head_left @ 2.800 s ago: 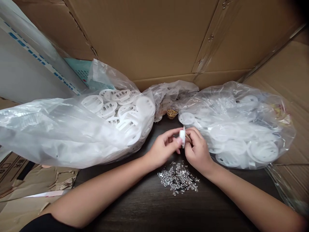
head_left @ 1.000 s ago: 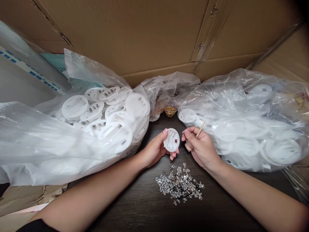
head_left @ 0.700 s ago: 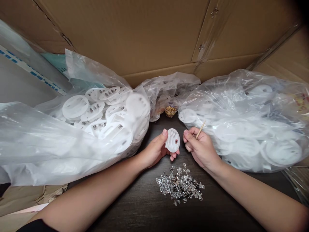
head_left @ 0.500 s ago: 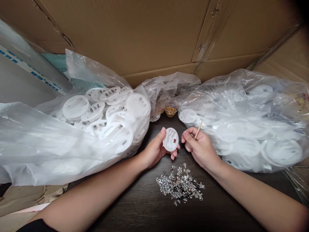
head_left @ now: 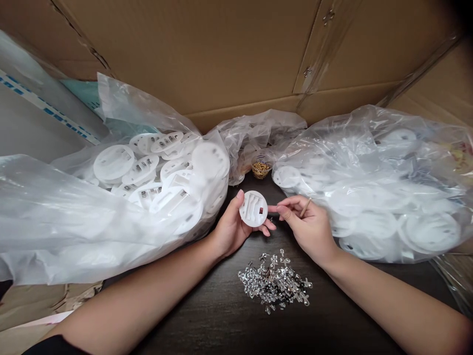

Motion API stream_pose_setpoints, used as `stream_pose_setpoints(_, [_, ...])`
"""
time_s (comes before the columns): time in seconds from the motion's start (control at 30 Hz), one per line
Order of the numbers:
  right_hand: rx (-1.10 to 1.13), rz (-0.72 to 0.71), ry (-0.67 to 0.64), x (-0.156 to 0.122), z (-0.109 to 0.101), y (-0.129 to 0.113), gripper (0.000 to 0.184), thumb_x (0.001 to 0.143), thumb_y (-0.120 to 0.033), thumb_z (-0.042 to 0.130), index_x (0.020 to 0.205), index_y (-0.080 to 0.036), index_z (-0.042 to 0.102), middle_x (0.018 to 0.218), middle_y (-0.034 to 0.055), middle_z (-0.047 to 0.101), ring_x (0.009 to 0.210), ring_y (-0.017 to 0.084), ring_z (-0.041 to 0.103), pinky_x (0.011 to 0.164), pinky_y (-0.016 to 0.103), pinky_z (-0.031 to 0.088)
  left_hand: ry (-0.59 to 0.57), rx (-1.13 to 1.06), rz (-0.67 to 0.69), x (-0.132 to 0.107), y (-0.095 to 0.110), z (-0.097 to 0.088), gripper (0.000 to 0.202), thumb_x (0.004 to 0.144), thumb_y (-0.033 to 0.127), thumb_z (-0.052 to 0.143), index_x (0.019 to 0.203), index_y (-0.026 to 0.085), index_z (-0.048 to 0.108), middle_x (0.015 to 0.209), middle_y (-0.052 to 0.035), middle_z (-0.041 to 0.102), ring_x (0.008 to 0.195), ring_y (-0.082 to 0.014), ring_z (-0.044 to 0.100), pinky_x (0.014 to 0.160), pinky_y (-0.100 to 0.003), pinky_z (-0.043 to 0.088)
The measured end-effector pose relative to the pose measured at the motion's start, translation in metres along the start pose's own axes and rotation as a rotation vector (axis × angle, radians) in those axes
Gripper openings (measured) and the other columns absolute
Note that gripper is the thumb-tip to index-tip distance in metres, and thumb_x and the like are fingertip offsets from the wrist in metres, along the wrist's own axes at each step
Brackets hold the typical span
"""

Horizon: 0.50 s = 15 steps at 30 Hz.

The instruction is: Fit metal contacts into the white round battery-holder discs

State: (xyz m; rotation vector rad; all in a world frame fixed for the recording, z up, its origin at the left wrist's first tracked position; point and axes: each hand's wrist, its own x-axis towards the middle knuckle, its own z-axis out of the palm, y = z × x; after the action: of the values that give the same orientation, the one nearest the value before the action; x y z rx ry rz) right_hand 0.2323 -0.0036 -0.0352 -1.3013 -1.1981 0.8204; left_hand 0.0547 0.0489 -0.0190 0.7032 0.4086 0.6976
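Observation:
My left hand (head_left: 231,227) grips a white round plastic base (head_left: 253,209) by its edge, thumb on the near left rim. Molded ridges and a small rectangular hole show on its upturned face. To the right of the base, my right hand (head_left: 312,227) has a thin wooden stick (head_left: 305,208) tucked between its fingers. Its thumb and index finger are pinched together close to the left fingertips; anything between them is too small to make out. Below both hands, a pile of small silvery metal contacts (head_left: 275,283) lies on the dark table (head_left: 207,301).
A clear bag (head_left: 44,207) of white round bases lies at left, and another plastic bag (head_left: 373,197) of them at right. Behind the hands stands a small clear cup (head_left: 260,167) with gold-coloured metal pieces. Cardboard (head_left: 207,54) walls off the back.
The white base has moved left and slightly up with my left hand. My right hand has moved a little; its pinched fingertips now meet the left fingers, and the stick has tilted.

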Motion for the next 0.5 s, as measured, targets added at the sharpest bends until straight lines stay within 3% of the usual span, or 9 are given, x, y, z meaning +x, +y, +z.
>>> stream_pose_setpoints(0.17, [-0.25,-0.293,0.011,0.0009,-0.0069,-0.0065,0.006,0.092,-0.026,0.071,0.093,-0.022,0.076,0.082,0.0026,0.076,0.065,0.015,0.065,0.06,0.032,0.051,-0.004,-0.062,-0.029,0.0007,0.0027,-0.002,0.059,0.092,0.068,0.051,0.098,0.01,0.063,0.096,-0.0167,0.075,0.072,-0.0233,0.073,0.062,-0.033,0.058])
stream_pose_setpoints(0.27, [-0.32,-0.451,-0.046,0.0015,-0.0088,-0.009,0.016,0.094,-0.016,0.067,0.106,-0.022,0.077,0.089,0.0043,0.073,0.074,0.015,0.067,0.064,0.032,0.053,0.012,-0.085,-0.024,0.0015,0.0039,-0.0027,0.059,0.092,0.067,0.051,0.099,0.01,0.064,0.09,-0.0154,0.075,0.071,-0.0237,0.073,0.061,-0.032,0.058])
stream_pose_setpoints(0.37, [-0.337,-0.476,-0.089,0.0007,-0.0092,-0.0081,0.029,0.095,-0.012,0.061,0.121,-0.021,0.073,0.096,0.0061,0.068,0.08,0.015,0.066,0.065,0.032,0.054,0.045,-0.077,-0.004,0.0021,0.0039,-0.0027,0.06,0.092,0.067,0.051,0.101,0.009,0.064,0.096,-0.0181,0.076,0.071,-0.0236,0.073,0.062,-0.033,0.058])
stream_pose_setpoints(0.5, [-0.342,-0.452,-0.072,-0.0005,-0.0087,-0.0054,0.032,0.096,-0.012,0.06,0.125,-0.02,0.071,0.098,0.0053,0.066,0.064,0.01,0.057,0.054,0.029,0.048,0.052,-0.061,-0.002,0.0018,0.0035,-0.0022,0.059,0.091,0.067,0.053,0.101,0.01,0.064,0.102,-0.0207,0.075,0.072,-0.0241,0.073,0.062,-0.035,0.058])
